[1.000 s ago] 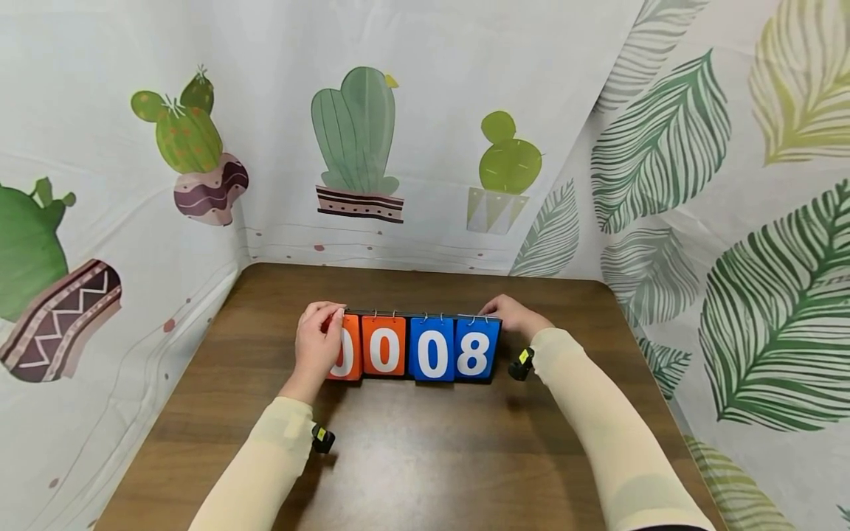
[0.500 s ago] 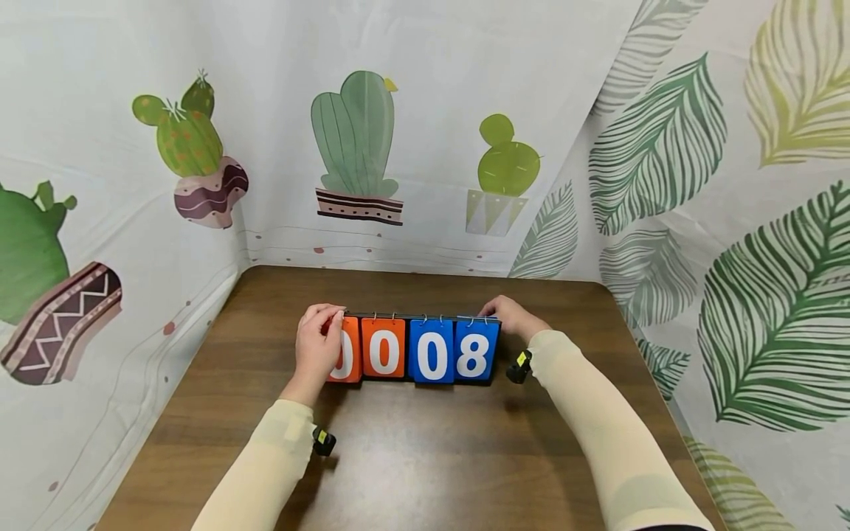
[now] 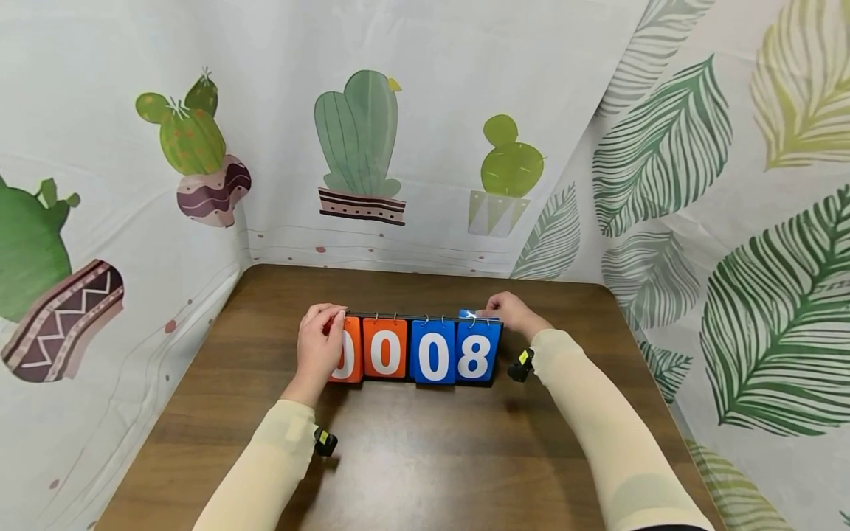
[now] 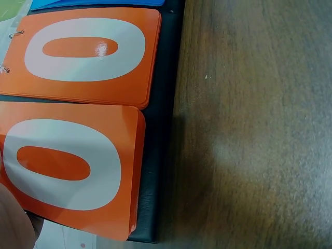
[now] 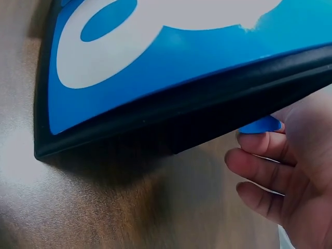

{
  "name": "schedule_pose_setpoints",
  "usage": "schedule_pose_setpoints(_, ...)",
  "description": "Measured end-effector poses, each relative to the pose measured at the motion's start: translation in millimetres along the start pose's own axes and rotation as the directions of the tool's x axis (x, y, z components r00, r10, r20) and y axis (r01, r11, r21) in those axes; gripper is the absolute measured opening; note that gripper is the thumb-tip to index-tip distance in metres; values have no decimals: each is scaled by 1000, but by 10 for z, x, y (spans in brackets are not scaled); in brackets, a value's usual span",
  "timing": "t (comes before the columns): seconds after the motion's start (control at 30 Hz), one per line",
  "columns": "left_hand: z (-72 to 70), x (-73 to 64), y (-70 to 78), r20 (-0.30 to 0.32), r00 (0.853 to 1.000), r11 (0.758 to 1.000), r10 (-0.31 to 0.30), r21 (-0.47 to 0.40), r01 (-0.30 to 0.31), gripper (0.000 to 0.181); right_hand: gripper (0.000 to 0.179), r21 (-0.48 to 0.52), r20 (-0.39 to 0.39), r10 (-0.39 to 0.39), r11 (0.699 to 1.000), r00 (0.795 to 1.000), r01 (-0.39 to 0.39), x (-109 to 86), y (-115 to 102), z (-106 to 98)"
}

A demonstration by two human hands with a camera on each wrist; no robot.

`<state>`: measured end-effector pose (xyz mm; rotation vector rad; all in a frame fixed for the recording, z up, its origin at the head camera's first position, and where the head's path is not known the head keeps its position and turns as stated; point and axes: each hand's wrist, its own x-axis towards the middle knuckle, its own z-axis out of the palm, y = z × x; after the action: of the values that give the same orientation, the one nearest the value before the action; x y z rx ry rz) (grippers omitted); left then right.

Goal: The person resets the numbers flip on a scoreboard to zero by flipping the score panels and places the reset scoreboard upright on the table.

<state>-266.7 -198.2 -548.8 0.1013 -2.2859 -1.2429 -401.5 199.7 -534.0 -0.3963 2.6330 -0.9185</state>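
A flip scoreboard (image 3: 408, 346) stands on the table, showing two orange 0 cards, a blue 0 and a blue 8. My left hand (image 3: 319, 346) grips its upper left corner, partly covering the first orange card (image 4: 72, 166); in the left wrist view only a bit of the hand shows at the lower left. Behind the board's right end, my right hand (image 3: 521, 316) pinches a blue card (image 3: 468, 314) that sticks up over the top edge. The right wrist view shows a corner of that card between thumb and index finger, beside the front card with the 8 (image 5: 119, 46).
The brown wooden table (image 3: 425, 457) extends in front of and around the board. A white cloth (image 3: 432, 147) printed with cacti and leaves hangs behind and along the sides.
Behind the board, the blue card in my right hand has risen and now shows above the top edge, with the hand shifted slightly right. My left hand keeps its hold on the corner.
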Motion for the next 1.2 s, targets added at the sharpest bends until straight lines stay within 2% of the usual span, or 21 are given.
schedule_pose_setpoints(0.2, -9, 5, 21, 2, 1000, 1000, -3, -1, 3, 22, 18, 56, 42, 25, 998, 999, -27, -24, 28, -21)
schedule_pose_setpoints(0.37, -7, 18, 10, -1, 1000, 1000, -6, 3, 6, 22, 22, 107, 54, 53, 993, 997, -58, -33, 60, -32)
schedule_pose_setpoints(0.6, -2, 36, 3, 0, 1000, 1000, -2, 10, 2, 23, 27, 116, 76, 31, 993, 997, -39, -32, 71, -58)
schedule_pose_setpoints(1.0, 23, 26, -45, -19, 1000, 1000, 24, -5, -24, 20, 20, 134, 45, 20, 991, 999, -26, -29, 3, -67)
schedule_pose_setpoints(1.2, 24, 11, -68, -17, 1000, 1000, 12, -5, -12, 20, 27, 112, 16, 40, 993, 999, -42, -29, -53, -182)
